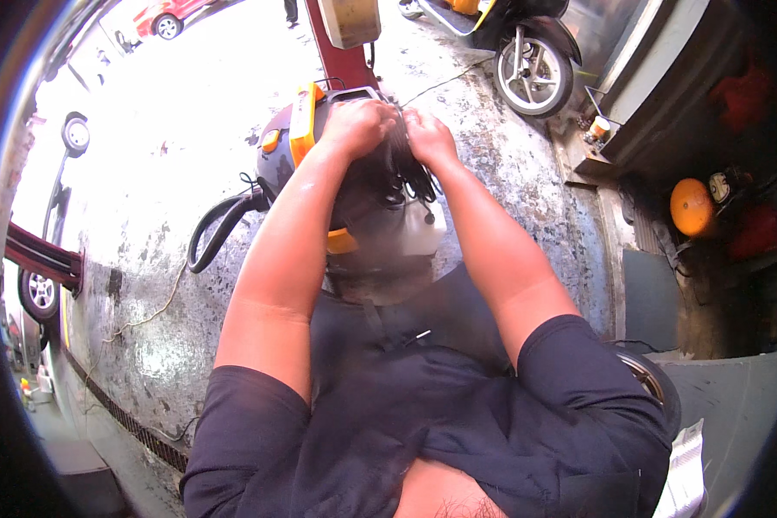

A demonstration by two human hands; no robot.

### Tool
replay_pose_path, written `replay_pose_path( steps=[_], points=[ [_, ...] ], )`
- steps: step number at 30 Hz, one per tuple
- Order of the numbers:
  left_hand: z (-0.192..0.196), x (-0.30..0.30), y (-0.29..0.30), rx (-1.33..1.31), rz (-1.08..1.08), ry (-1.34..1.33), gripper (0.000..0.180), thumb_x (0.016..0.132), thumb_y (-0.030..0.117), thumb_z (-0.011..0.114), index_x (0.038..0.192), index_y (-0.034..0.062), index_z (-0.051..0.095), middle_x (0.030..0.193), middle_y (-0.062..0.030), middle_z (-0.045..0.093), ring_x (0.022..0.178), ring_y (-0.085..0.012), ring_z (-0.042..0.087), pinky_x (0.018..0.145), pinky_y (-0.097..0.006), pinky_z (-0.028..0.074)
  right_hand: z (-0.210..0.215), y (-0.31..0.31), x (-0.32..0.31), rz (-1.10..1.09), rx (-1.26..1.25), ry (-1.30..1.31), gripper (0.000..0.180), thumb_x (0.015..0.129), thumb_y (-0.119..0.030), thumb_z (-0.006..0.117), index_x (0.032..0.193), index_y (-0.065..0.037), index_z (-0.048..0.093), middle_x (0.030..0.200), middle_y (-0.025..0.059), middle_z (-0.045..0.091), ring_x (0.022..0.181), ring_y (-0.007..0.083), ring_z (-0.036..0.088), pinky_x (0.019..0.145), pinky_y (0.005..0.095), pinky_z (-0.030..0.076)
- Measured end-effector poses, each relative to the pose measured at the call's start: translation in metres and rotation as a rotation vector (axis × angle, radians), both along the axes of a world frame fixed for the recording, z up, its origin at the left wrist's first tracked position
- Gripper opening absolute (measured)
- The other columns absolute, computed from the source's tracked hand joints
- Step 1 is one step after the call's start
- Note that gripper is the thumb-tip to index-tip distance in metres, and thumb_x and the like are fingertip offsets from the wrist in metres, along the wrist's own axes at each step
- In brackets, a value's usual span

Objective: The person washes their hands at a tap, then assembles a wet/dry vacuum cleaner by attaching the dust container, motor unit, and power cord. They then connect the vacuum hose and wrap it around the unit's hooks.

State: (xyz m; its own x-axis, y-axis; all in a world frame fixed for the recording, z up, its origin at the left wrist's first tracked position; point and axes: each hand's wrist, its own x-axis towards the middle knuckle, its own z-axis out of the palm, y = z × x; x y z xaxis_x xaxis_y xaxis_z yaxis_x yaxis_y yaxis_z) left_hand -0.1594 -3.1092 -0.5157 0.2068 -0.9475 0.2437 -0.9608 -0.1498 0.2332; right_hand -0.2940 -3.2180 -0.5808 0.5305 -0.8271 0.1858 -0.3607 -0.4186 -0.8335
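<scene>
In front of me stands a wet-dry vacuum cleaner with a dark top (272, 168), a yellow-orange carry handle or latch (303, 125) and a pale drum (423, 229). A bundle of black power cord (404, 164) hangs in loops at its right side. My left hand (358, 128) is closed at the top of the vacuum, against the upper part of the cord bundle; its fingertips are partly hidden. Just right of it, my right hand (429, 138) has its fingers curled around the cord's right side. The ribbed black hose (220, 226) curves out to the left.
A red lift post (337, 52) rises right behind the vacuum. A scooter's front wheel (533, 73) stands at the far right. A thin cable (160, 311) trails over the stained floor on the left. Shelving with an orange disc (691, 207) lines the right side.
</scene>
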Motion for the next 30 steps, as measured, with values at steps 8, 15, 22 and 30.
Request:
replay_pose_path(
  steps=[8,15,22,30],
  points=[
    [-0.025,0.011,-0.01,-0.278,-0.054,-0.169,0.033,0.093,0.027,0.056,0.12,0.0198,0.074,0.142,-0.0107,0.061,0.142,-0.0325,0.048,0.117,-0.052,0.037,-0.038,0.044,-0.017,-0.082,-0.598,-0.125,0.048,0.095,-0.039,0.069,0.143,-0.034,0.062,0.129,0.01,0.06,0.117,0.0361,0.057,0.101,0.0485,0.048],
    [-0.017,-0.003,-0.021,0.04,0.066,-0.25,0.043,0.094,0.036,0.059,0.135,0.0243,0.062,0.14,-0.0005,0.066,0.142,-0.0227,0.051,0.121,-0.072,0.016,-0.065,0.041,-0.04,0.07,-0.514,-0.08,0.048,0.098,-0.039,0.065,0.146,-0.039,0.06,0.123,0.0053,0.063,0.115,0.0309,0.058,0.099,0.046,0.046],
    [-0.015,-0.005,-0.022,-0.019,0.192,-0.088,0.068,0.095,0.036,0.065,0.156,0.0251,0.039,0.149,-0.0008,0.059,0.147,-0.0239,0.046,0.12,-0.076,0.01,-0.013,0.036,-0.057,-0.081,-0.468,-0.384,0.05,0.098,-0.024,0.069,0.143,-0.007,0.058,0.126,0.0166,0.062,0.119,0.0368,0.055,0.108,0.0462,0.042],
    [-0.022,-0.082,0.148,-0.766,0.018,-0.147,0.046,0.081,0.033,0.076,0.126,0.0245,0.07,0.13,-0.0033,0.066,0.133,-0.0246,0.056,0.117,-0.068,0.023,0.079,0.042,0.0,0.382,-0.325,-0.504,0.036,0.106,-0.021,0.062,0.137,-0.003,0.063,0.109,0.0026,0.061,0.092,0.0081,0.056,0.086,0.0245,0.047]
  ],
)
